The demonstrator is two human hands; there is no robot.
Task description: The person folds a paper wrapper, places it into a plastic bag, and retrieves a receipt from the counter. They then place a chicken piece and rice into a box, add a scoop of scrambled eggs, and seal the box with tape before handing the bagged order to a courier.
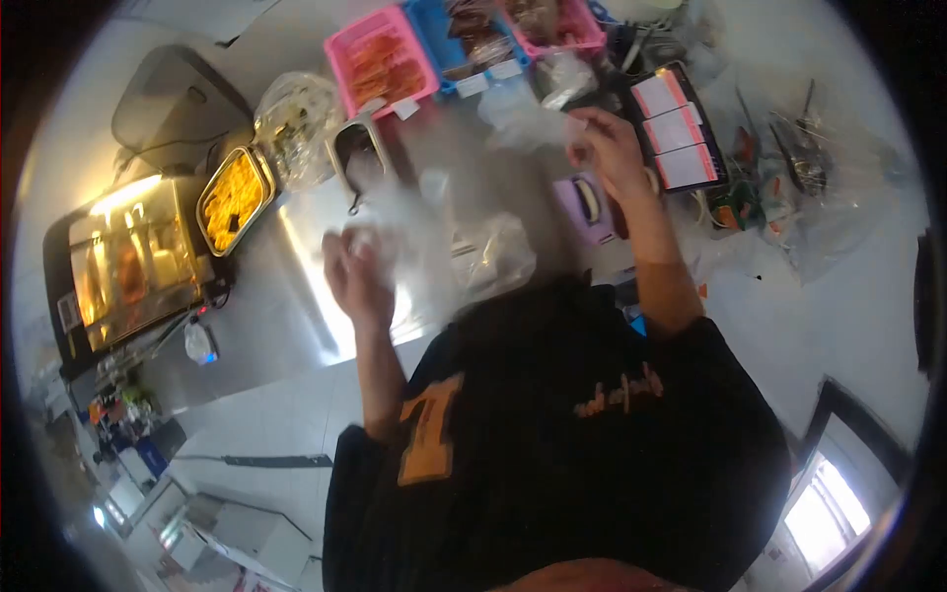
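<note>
My left hand [357,278] is raised over the steel worktop [286,326], its fingers curled round the edge of a translucent plastic bag [419,232] that is smeared by motion. Farther right, my right hand [609,158] has its fingers bent inward beside more thin clear plastic [528,123]; what lies between the fingertips is too blurred to make out. Crumpled clear plastic [503,252] lies between my arms, close to my black shirt. A narrow metal container [361,158] stands beyond my left hand, and a purple item [584,209] lies below my right hand.
Pink [333,59] and blue [424,30] baskets with packed items line the back. At left are a metal tray of yellow food [235,202] and a lit glass-fronted case [128,261]. A dark board with labels [679,128] and plastic bags [838,217] are at right.
</note>
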